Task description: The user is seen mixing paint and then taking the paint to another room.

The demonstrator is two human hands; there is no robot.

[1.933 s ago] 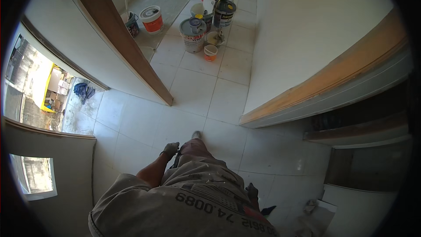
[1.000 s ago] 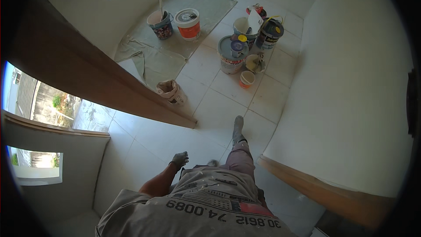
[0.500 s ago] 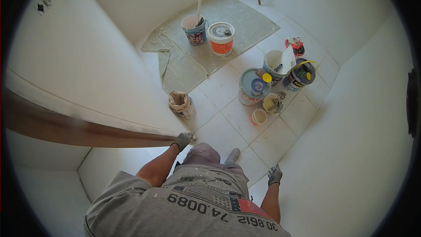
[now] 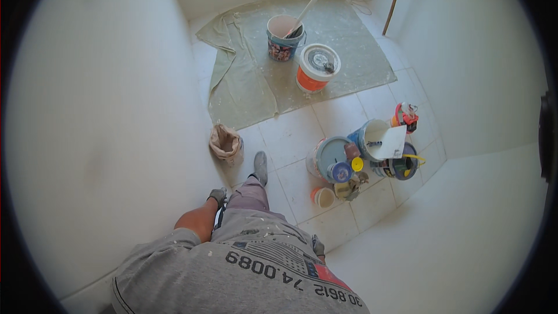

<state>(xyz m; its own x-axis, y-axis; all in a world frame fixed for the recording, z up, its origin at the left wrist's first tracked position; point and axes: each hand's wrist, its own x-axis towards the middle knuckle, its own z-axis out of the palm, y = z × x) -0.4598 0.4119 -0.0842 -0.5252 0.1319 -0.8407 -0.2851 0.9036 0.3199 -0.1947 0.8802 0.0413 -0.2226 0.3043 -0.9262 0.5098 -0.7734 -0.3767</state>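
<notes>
My left hand (image 4: 218, 196), in a dark grey work glove, hangs beside my left thigh, near the white wall. Its fingers look curled, and anything inside them is hidden. My gloved right hand (image 4: 318, 246) is low at my right side, partly covered by my shirt, so its fingers cannot be read. Just ahead of my left hand stands an open paper sack (image 4: 227, 144) with a rolled rim. My left foot (image 4: 260, 167), in a dusty grey shoe, is on the tiles beside the sack.
A drop cloth (image 4: 354, 46) bears an open bucket (image 4: 282, 49) with a pole and a lidded white-and-orange bucket (image 4: 318, 68). On the right are a lidded pail (image 4: 321, 157), an open blue bucket (image 4: 361, 138), a dark yellow-handled bucket (image 4: 401, 166) and a small tub (image 4: 324, 197). A wooden stick (image 4: 394, 1) leans behind.
I have stepped forward toward the paper sack. The brown door frame edge that my left hand was beside has left the view. My right hand has come in closer to my body.
</notes>
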